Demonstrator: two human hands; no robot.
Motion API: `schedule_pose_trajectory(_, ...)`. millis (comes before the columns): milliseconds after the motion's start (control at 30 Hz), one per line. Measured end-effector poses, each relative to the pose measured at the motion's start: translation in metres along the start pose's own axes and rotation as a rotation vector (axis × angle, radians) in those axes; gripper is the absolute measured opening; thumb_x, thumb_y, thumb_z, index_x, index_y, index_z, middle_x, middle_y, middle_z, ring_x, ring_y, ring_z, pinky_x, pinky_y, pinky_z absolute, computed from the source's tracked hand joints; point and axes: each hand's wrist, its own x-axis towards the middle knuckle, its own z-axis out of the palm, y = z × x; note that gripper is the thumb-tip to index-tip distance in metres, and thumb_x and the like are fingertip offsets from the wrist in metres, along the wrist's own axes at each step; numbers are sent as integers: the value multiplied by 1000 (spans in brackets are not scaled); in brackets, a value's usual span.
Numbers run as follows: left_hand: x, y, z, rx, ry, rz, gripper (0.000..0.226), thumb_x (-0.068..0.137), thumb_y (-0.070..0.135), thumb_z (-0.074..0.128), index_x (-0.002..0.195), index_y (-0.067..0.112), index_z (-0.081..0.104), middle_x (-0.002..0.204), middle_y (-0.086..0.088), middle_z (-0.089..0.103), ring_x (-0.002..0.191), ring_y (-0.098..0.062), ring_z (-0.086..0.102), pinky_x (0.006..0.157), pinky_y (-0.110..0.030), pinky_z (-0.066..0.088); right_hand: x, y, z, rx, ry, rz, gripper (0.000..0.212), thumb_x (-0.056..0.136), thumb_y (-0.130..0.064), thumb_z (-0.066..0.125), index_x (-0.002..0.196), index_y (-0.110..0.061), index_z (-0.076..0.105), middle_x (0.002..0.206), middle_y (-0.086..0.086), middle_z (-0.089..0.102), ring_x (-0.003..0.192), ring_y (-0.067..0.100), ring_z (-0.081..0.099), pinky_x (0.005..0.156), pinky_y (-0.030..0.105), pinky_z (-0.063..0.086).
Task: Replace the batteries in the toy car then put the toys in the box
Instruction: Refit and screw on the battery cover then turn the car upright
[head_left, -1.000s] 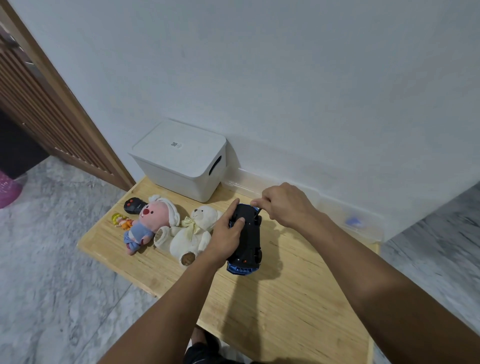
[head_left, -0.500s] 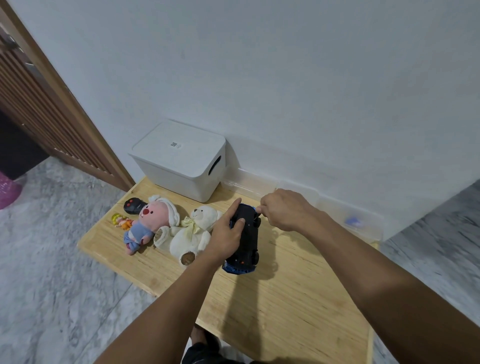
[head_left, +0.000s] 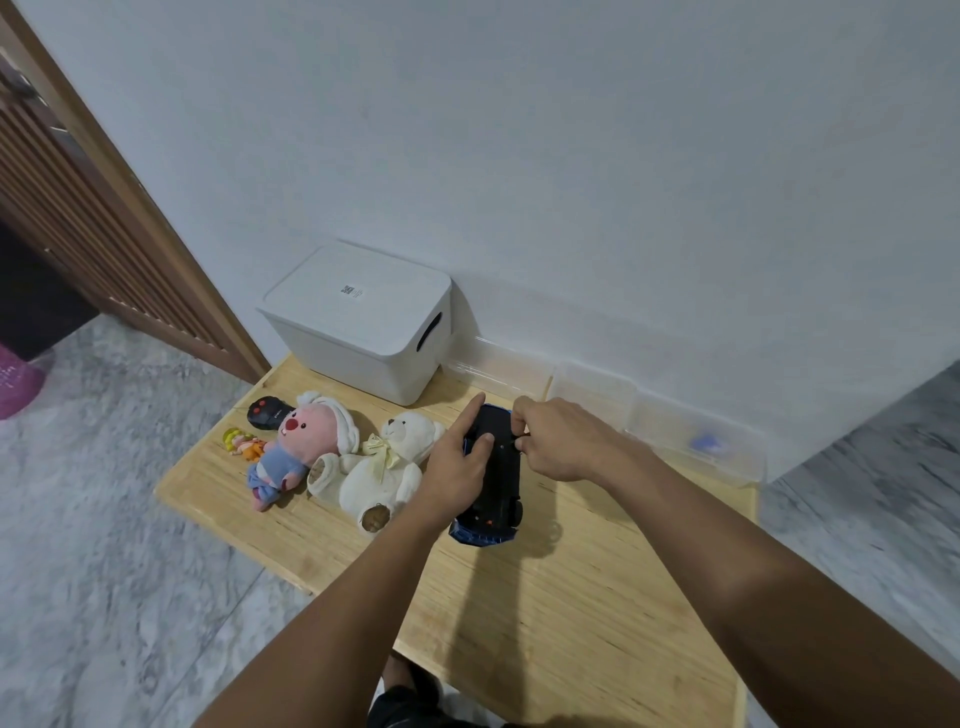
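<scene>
A blue toy car (head_left: 493, 483) lies upside down on the wooden table (head_left: 571, 623), its black underside facing up. My left hand (head_left: 457, 462) holds the car's left side, with the index finger stretched along it and the thumb on the underside. My right hand (head_left: 561, 441) has curled fingers at the car's right edge, pinching at something small and dark on the underside. A closed white box (head_left: 358, 322) with a lid stands at the back left of the table. Any batteries are hidden.
Left of the car lie a white teddy bear (head_left: 384, 467), a pink plush (head_left: 301, 441), a small orange figure (head_left: 241, 444) and a black remote (head_left: 265, 410). Clear plastic containers (head_left: 691, 441) line the wall at the back right. A wooden slatted door (head_left: 78, 218) stands far left.
My right hand has shifted slightly right and down along the car's edge. The car has turned a little under my hands. The other toys have not moved.
</scene>
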Motion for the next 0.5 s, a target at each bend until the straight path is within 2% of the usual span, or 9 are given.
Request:
schedule_pose_trajectory(100,1,0,1,1,-6,2,53,100,15,47,149,31,34,121,2,63,103,-16,64,92,-37,54,2,1,4,41,14,-1,5,94,-20,52,99,-21,50,102,3,59,90,23,55,76,37,50)
schedule_pose_trajectory(200,0,1,1,-5,-12,4,53,100,15,47,149,32,35,117,3,65,102,-16,64,90,-33,55,4,1,5,-1,62,-19,3,95,-21,52,95,-18,52,101,6,62,88,23,57,74,38,50)
schedule_pose_trajectory(300,-1,3,3,-26,-19,0,52,101,15,47,148,34,35,112,7,65,99,-14,65,86,-29,56,4,0,6,-40,93,-33,10,96,-24,52,97,-14,56,99,8,62,88,25,57,73,37,48)
schedule_pose_trajectory(367,-2,4,3,-18,-22,8,52,101,14,46,148,34,35,112,9,64,96,-8,64,80,-20,55,4,-1,6,-64,109,-31,17,97,-26,51,102,-11,58,100,10,63,89,27,58,73,37,47)
schedule_pose_trajectory(433,-2,5,4,-10,-22,17,52,101,14,46,148,33,35,114,6,64,96,-6,63,76,-15,54,4,-1,6,-83,124,-27,23,98,-29,50,104,-10,60,99,11,63,89,28,59,71,37,47)
schedule_pose_trajectory(500,-2,4,4,-11,-21,16,52,101,13,46,147,34,35,117,3,64,97,-9,64,75,-16,54,4,-1,6,-94,134,-21,26,98,-32,49,102,-10,62,95,11,62,88,29,60,70,37,47)
